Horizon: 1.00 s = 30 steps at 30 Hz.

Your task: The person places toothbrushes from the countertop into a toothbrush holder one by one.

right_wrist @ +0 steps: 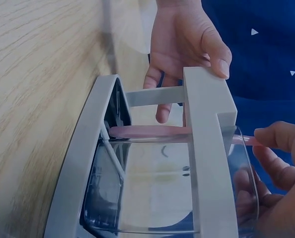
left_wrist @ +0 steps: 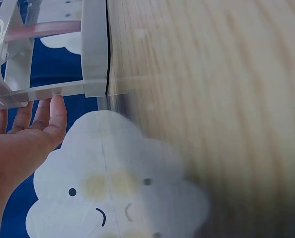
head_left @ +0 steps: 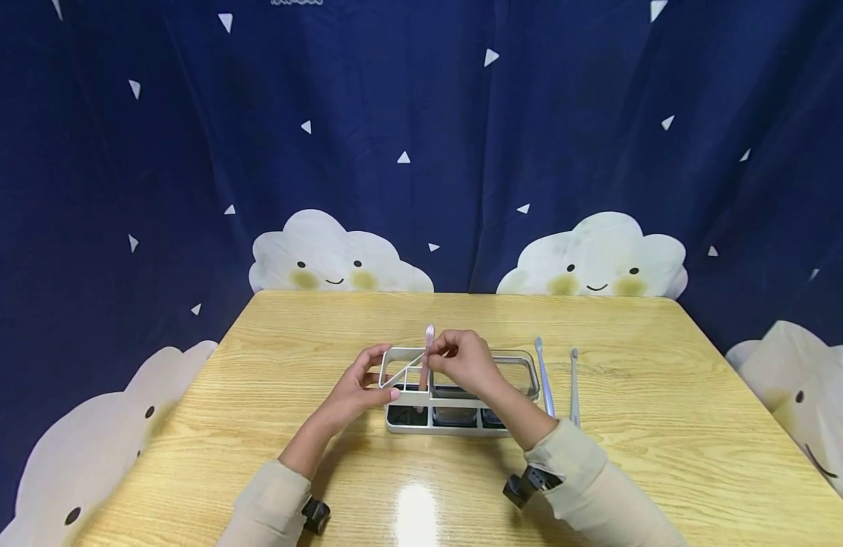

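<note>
A light grey toothbrush holder (head_left: 455, 430) with an upper frame and a lower base stands on the table. At its left end my left hand (head_left: 353, 389) steadies the upper frame, thumb on the front rim and fingers at the side and back. My right hand (head_left: 466, 366) pinches a pink toothbrush (right_wrist: 150, 131) near its bristle head. The brush stands upright through a left-hand slot of the frame, its handle end down at the base in the right wrist view. A clear cup (right_wrist: 244, 183) sits in the frame beside it, partly behind my right fingers.
Right of the holder, a purple-blue toothbrush (head_left: 546, 380) and a grey toothbrush (head_left: 575, 387) lie on the wooden table (head_left: 291, 327). A dark blue curtain (head_left: 407, 91) with white clouds hangs behind the table's far edge.
</note>
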Motion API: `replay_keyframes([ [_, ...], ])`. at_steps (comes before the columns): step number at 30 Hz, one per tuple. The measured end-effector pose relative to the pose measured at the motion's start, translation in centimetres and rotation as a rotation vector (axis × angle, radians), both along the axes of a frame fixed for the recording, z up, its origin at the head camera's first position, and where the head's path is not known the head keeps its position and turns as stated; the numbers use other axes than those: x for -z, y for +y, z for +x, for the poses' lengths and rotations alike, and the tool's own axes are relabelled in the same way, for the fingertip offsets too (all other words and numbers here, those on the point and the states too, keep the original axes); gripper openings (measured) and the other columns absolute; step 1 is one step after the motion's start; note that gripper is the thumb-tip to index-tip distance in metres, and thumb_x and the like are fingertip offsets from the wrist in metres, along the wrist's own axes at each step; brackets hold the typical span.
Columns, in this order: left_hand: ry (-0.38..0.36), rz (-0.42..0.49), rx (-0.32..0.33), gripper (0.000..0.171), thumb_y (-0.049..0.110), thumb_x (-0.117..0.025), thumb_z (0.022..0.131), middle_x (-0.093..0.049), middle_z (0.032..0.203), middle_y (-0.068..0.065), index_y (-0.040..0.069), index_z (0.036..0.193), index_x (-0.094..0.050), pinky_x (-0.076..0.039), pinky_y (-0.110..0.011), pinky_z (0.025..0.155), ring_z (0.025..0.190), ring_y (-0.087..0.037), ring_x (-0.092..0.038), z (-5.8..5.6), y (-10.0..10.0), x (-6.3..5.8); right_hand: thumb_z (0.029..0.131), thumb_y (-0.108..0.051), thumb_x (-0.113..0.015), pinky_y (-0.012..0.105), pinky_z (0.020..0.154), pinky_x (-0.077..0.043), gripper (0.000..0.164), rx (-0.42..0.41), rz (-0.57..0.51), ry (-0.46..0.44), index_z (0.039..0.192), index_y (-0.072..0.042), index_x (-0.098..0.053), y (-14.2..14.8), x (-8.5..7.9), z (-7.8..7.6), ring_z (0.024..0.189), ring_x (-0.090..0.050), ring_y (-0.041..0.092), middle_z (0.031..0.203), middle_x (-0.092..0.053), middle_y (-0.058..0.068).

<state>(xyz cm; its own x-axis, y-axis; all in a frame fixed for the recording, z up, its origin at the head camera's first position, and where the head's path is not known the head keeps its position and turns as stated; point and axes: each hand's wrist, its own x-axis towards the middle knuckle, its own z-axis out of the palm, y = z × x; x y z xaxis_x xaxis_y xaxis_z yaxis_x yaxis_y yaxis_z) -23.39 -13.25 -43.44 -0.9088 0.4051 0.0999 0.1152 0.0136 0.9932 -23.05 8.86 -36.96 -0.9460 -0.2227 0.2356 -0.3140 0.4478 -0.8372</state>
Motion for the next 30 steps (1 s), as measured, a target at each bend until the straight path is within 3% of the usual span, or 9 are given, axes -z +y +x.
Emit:
replay_keyframes([
  [7,0.02,-0.016,0.011,0.07,-0.001,-0.068,0.08,-0.039,0.131,-0.02,0.006,0.14,-0.032,-0.048,-0.036,0.08,0.105,-0.032,-0.049,1.4,0.3,-2.3,0.076,-0.002,-0.07,0.027,0.054,-0.045,0.005,0.0,0.013,0.017,0.078,-0.006,-0.068,0.1,0.1,-0.1,0.063,-0.054,0.017,0.074,-0.063,-0.002],
  [14,0.018,-0.022,0.01,0.071,-0.003,-0.068,0.08,-0.039,0.13,-0.019,0.004,0.141,-0.031,-0.048,-0.036,0.08,0.106,-0.033,-0.048,1.6,0.5,-2.6,0.077,-0.004,-0.071,0.028,0.056,-0.046,0.005,-0.008,-0.024,0.0,0.081,-0.006,-0.068,0.5,0.1,0.1,0.065,-0.054,0.018,0.076,-0.063,-0.001],
  [21,0.004,-0.016,-0.001,0.072,-0.004,-0.068,0.08,-0.037,0.133,-0.02,0.008,0.141,-0.031,-0.048,-0.038,0.08,0.107,-0.033,-0.048,0.8,0.2,-1.1,0.079,-0.006,-0.071,0.029,0.059,-0.047,0.011,0.022,-0.149,-0.042,0.088,-0.001,-0.067,1.8,-0.7,0.9,0.067,-0.055,0.019,0.082,-0.063,0.005],
  [25,0.01,-0.01,-0.004,0.072,-0.002,-0.07,0.079,-0.035,0.135,-0.022,0.012,0.14,-0.034,-0.049,-0.038,0.08,0.106,-0.032,-0.049,0.3,0.1,-0.1,0.081,-0.007,-0.071,0.027,0.057,-0.044,0.014,0.043,-0.152,-0.063,0.091,0.0,-0.066,2.5,-1.1,1.2,0.068,-0.053,0.017,0.083,-0.063,0.006],
  [30,0.025,-0.004,-0.004,0.073,0.001,-0.071,0.079,-0.034,0.135,-0.024,0.012,0.14,-0.034,-0.049,-0.039,0.08,0.107,-0.032,-0.049,0.3,0.0,0.0,0.083,-0.003,-0.068,0.025,0.058,-0.044,0.015,0.015,-0.155,-0.062,0.095,0.004,-0.064,3.2,-2.7,2.4,0.069,-0.053,0.017,0.087,-0.063,0.013],
])
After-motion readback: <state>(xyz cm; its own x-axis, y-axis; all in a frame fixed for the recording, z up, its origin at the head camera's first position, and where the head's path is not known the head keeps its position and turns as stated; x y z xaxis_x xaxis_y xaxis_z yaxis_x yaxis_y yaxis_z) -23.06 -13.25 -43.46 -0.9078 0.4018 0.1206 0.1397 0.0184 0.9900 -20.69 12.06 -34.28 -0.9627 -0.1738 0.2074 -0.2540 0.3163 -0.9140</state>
